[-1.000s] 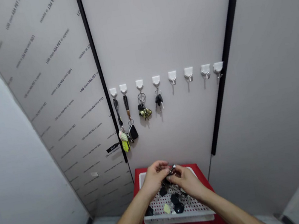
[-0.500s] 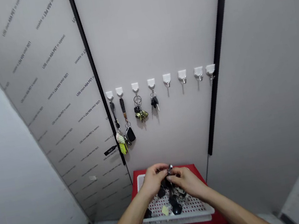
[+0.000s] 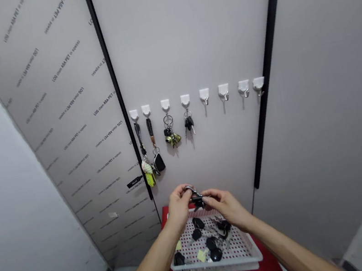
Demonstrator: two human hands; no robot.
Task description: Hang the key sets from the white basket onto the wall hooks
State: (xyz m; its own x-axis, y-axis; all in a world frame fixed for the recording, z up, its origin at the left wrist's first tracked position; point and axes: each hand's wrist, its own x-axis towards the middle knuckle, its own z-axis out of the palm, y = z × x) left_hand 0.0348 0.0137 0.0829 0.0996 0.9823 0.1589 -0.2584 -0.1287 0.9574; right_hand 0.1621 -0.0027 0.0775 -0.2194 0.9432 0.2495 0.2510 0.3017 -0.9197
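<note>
Left hand (image 3: 178, 203) and right hand (image 3: 225, 204) both pinch one key bunch (image 3: 196, 199), raised above the far edge of the white perforated tray (image 3: 217, 266). Advisable: grip the ring itself, keys hanging untangled.

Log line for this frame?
left hand: pinches key bunch | right hand: same bunch | below: white basket, loose keys | hooks: four hold keys

Four bare hooks (image 3: 233, 90) on the right stand free; keys (image 3: 164, 140) crowd the left four hooks.
</note>
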